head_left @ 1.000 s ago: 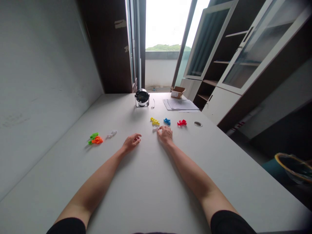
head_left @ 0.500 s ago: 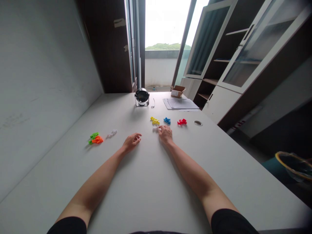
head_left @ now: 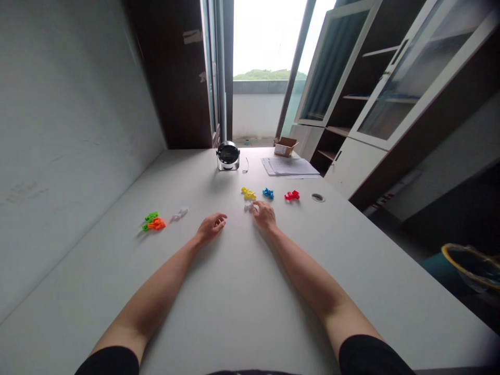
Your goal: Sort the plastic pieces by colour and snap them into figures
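My right hand [head_left: 265,215] is palm down on the table, thumb and fingertips closed at the right end of a small white plastic toy [head_left: 247,207]. Its fingers partly cover that toy. Just beyond are yellow toys [head_left: 249,194], a blue toy [head_left: 267,193] and a red toy [head_left: 291,195], roughly in a row. My left hand [head_left: 211,227] rests on its side on the tabletop, fingers loosely curled and apart, holding nothing. Left of it sit another whitish translucent toy [head_left: 180,213], an orange toy [head_left: 157,223] and green toys [head_left: 151,216] lying against the orange one.
A round black device on a metal stand [head_left: 228,155] stands toward the far edge of the white table [head_left: 242,302]. Papers [head_left: 291,166] and an open cardboard box [head_left: 285,147] are at the back right. A cable hole [head_left: 317,198] lies at right. A wall [head_left: 78,130] borders the left side.
My right hand has shifted very slightly left, its fingertips still at the white toy. My left hand and the other toys stay where they were.
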`<action>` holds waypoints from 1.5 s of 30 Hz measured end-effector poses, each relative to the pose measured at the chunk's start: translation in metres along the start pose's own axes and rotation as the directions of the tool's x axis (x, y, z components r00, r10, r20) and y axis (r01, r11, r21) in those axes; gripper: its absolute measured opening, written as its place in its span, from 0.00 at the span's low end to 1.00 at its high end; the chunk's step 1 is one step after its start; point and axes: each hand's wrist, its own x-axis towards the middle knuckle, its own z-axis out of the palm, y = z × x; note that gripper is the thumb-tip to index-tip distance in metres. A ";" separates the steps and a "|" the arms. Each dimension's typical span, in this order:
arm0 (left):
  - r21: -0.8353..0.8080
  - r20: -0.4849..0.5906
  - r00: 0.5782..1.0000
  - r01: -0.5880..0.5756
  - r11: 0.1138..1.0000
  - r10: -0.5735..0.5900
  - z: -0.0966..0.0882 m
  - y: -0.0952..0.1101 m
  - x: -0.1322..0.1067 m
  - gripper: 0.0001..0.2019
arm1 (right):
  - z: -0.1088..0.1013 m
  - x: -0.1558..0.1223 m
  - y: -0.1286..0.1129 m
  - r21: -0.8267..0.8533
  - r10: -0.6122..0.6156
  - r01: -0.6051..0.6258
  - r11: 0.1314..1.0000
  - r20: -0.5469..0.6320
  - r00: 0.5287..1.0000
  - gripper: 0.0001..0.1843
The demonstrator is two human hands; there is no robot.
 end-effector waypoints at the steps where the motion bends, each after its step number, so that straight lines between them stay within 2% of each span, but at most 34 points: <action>1: 0.024 -0.017 1.000 -0.002 1.000 0.002 -0.001 -0.001 0.000 0.13 | 0.000 0.000 0.001 0.009 0.000 0.000 1.000 -0.003 1.000 0.13; 3: 0.103 -0.086 0.996 0.004 0.995 0.005 -0.006 -0.003 0.002 0.12 | 0.000 0.001 0.002 0.029 0.002 -0.001 1.000 -0.016 1.000 0.13; 5: 0.219 -0.203 0.979 0.050 0.974 -0.005 -0.014 -0.008 0.003 0.11 | 0.000 0.001 0.003 0.049 -0.001 0.003 0.999 -0.035 0.999 0.13; 9: 0.392 -0.457 0.885 0.289 0.873 -0.088 -0.034 -0.024 0.003 0.10 | -0.002 0.001 0.002 0.075 -0.009 0.014 0.997 -0.063 0.998 0.13; 11: 0.410 -0.532 0.836 0.390 0.824 -0.131 -0.041 -0.034 0.002 0.12 | -0.003 0.000 0.001 0.083 -0.016 0.022 0.996 -0.072 0.997 0.13; 12: 0.411 -0.545 0.825 0.418 0.810 -0.149 -0.043 -0.038 0.001 0.13 | -0.003 0.000 0.000 0.087 -0.019 0.026 0.996 -0.079 0.997 0.13; 14: 0.408 -0.525 0.833 0.428 0.806 -0.177 -0.044 -0.045 0.001 0.17 | -0.004 -0.001 -0.003 0.098 -0.030 0.039 0.994 -0.094 0.995 0.12; 16: 0.398 -0.471 0.865 0.385 0.832 -0.174 -0.042 -0.047 0.002 0.20 | -0.005 -0.002 -0.006 0.111 -0.052 0.064 0.992 -0.108 0.993 0.12; 18: 0.385 -0.403 0.907 0.289 0.877 -0.122 -0.038 -0.044 0.003 0.23 | -0.006 -0.003 -0.011 0.129 -0.101 0.116 0.985 -0.121 0.988 0.11; 21: 0.355 -0.266 0.964 0.079 0.932 0.019 -0.028 -0.033 0.005 0.24 | -0.009 -0.007 -0.020 0.172 -0.196 0.218 0.961 -0.133 0.971 0.11; 24: 0.342 -0.191 0.976 -0.037 0.939 0.107 -0.021 -0.025 0.006 0.24 | -0.013 -0.012 -0.029 0.221 -0.281 0.301 0.928 -0.118 0.952 0.12; 30: 0.334 -0.169 0.985 0.029 0.942 0.029 -0.020 -0.027 0.005 0.20 | -0.011 -0.022 -0.039 0.282 -0.385 0.363 0.888 0.021 0.923 0.10; 34: 0.336 -0.072 0.995 -0.041 0.941 0.069 -0.019 -0.025 0.004 0.15 | -0.006 -0.024 -0.040 0.287 -0.409 0.371 0.884 0.088 0.908 0.11; 36: 0.330 -0.060 0.995 -0.053 0.943 0.077 -0.018 -0.023 0.004 0.16 | -0.005 -0.024 -0.040 0.281 -0.414 0.369 0.886 0.120 0.903 0.11; 40: 0.328 -0.058 0.995 -0.058 0.943 0.081 -0.018 -0.021 0.004 0.19 | -0.004 -0.026 -0.044 0.289 -0.440 0.387 0.876 0.146 0.886 0.10; 45: 0.317 -0.059 0.994 -0.064 0.946 0.087 -0.019 -0.019 0.004 0.12 | -0.007 -0.036 -0.058 0.385 -0.498 0.418 0.823 0.134 0.857 0.10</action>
